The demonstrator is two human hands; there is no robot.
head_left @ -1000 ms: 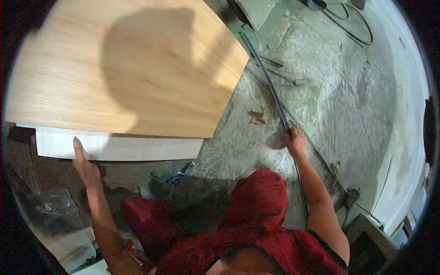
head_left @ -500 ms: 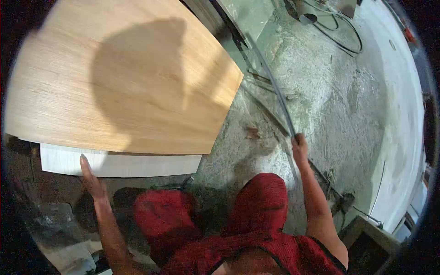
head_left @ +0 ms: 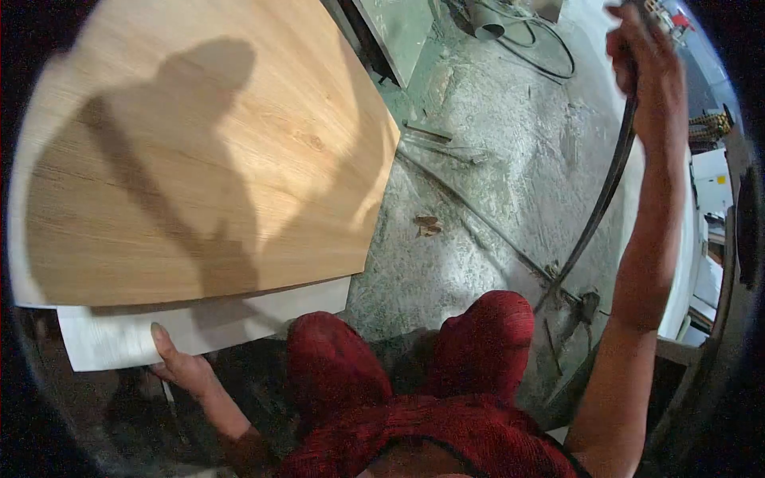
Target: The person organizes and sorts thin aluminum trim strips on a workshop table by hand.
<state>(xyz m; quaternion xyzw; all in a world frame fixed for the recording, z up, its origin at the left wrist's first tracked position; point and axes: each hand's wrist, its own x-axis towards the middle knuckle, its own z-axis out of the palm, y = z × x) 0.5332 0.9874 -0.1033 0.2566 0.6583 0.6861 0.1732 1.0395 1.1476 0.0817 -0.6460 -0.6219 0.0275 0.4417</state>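
Note:
My left hand (head_left: 187,368) grips the near edge of a white board (head_left: 103,338), thumb on top and fingers underneath. Over that board lies a large wood-grain panel (head_left: 319,183), covering most of it and bearing my shadow. Raised at the upper right, my right hand (head_left: 649,76) is closed around a long dark narrow strip (head_left: 612,179). The strip hangs from my fist and curves down towards the floor. Its upper end is hidden by the hand.
A thin rod (head_left: 478,211) lies across the rough floor (head_left: 510,151), near a small brown scrap (head_left: 428,226). Beyond are a pipe (head_left: 488,30) and a looped black cable (head_left: 572,60). A pale green panel (head_left: 394,32) stands behind the wood-grain panel.
My right hand has swung up and away to the right with the strip, which now trails below it. My left hand and the white board's near left end appear lower in view.

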